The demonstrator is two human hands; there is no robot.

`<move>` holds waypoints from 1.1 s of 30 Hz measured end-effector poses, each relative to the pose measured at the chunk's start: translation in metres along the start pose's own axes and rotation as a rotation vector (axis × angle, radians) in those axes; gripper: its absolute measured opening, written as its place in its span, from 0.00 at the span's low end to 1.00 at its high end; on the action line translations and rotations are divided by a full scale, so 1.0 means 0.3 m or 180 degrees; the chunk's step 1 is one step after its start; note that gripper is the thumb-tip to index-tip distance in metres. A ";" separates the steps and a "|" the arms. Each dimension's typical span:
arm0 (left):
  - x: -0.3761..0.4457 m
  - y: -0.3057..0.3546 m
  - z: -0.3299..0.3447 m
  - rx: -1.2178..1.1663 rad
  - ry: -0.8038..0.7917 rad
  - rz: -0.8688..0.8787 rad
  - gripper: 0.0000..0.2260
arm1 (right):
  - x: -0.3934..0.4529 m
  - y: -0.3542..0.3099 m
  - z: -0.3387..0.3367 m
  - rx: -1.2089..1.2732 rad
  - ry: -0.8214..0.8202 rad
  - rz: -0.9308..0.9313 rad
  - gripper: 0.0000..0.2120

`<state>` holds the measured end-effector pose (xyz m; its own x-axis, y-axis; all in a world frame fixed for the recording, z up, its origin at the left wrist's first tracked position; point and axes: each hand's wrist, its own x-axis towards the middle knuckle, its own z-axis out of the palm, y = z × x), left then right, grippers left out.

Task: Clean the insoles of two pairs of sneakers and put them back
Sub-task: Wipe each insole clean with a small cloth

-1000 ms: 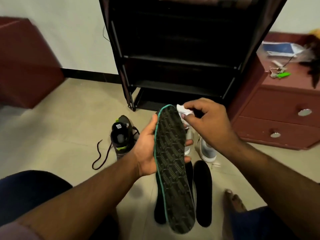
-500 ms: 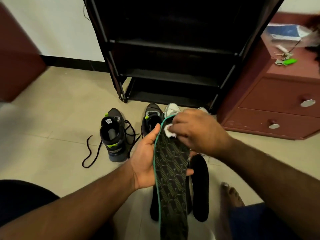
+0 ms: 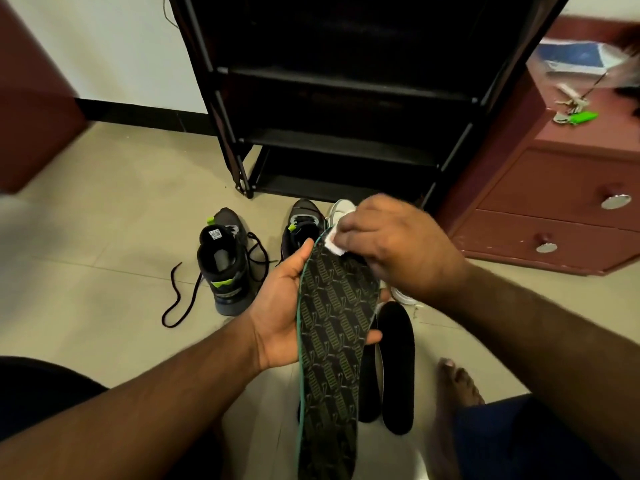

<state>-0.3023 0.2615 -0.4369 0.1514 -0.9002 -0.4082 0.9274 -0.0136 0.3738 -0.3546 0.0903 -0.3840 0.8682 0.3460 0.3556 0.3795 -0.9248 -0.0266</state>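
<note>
My left hand grips a dark patterned insole with a teal edge, held lengthwise in front of me. My right hand pinches a small white wipe and presses it on the insole's top end. Two plain black insoles lie on the floor underneath. A dark grey sneaker with green accents and loose laces stands to the left. Its partner stands behind the held insole. A white sneaker shows partly behind my right hand.
A black shoe rack stands straight ahead. A maroon drawer cabinet is at the right with keys and a plastic bag on top. My bare foot rests at the lower right. A maroon piece of furniture sits at the far left.
My right hand brought the wipe from beside the insole's tip onto its top surface. The insole now stands a little lower in view, and the second grey sneaker shows.
</note>
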 end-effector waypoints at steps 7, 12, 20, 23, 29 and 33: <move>-0.008 0.006 0.006 0.0025 0.0094 0.0082 0.32 | -0.004 -0.041 0.011 0.0208 -0.0340 -0.0087 0.13; -0.006 0.013 0.015 0.0048 0.0178 0.0142 0.33 | 0.003 -0.078 0.019 0.0237 -0.0067 -0.0038 0.13; -0.005 0.015 0.011 0.0148 0.0312 0.0227 0.33 | 0.011 0.007 0.008 0.0031 -0.0020 0.0281 0.13; -0.005 0.021 0.000 0.0132 0.0349 0.0268 0.36 | -0.003 -0.094 0.028 0.0202 -0.0172 -0.0091 0.10; 0.001 0.019 -0.006 0.0236 0.0366 0.0468 0.39 | -0.008 -0.047 0.038 0.0136 -0.0519 0.0064 0.15; 0.003 0.017 -0.004 0.0234 0.0427 0.0498 0.38 | 0.004 -0.054 0.021 0.0119 -0.0294 0.0251 0.10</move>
<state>-0.2970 0.2611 -0.4365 0.3402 -0.8280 -0.4457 0.8623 0.0856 0.4991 -0.3577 0.1069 -0.3890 0.9209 0.2871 0.2636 0.3190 -0.9438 -0.0865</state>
